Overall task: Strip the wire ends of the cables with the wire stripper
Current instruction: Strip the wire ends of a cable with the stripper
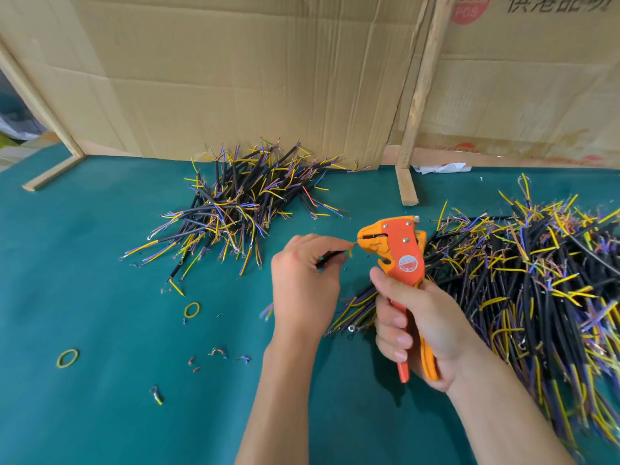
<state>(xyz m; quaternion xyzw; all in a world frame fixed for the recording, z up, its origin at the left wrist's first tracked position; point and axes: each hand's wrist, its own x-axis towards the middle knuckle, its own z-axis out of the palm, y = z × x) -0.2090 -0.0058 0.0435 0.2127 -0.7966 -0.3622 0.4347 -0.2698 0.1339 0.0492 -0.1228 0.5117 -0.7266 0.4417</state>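
Observation:
My right hand [416, 317] grips the handles of an orange and yellow wire stripper [399, 256], held upright with its jaws pointing left. My left hand [302, 280] pinches a short black cable [330, 256] and holds its yellow wire end at the stripper's jaws. A pile of black cables with yellow, blue and brown wire ends [235, 206] lies on the green table [100, 330] at the back centre. A much larger heap of similar cables [523, 290] fills the right side, partly behind my right hand.
Cardboard sheets [251, 78] on wooden battens [416, 105] wall off the back of the table. Two yellow rubber bands [192, 309] [67, 358], a loose ring terminal piece [156, 395] and small insulation scraps [218, 355] lie on the mat at the left front.

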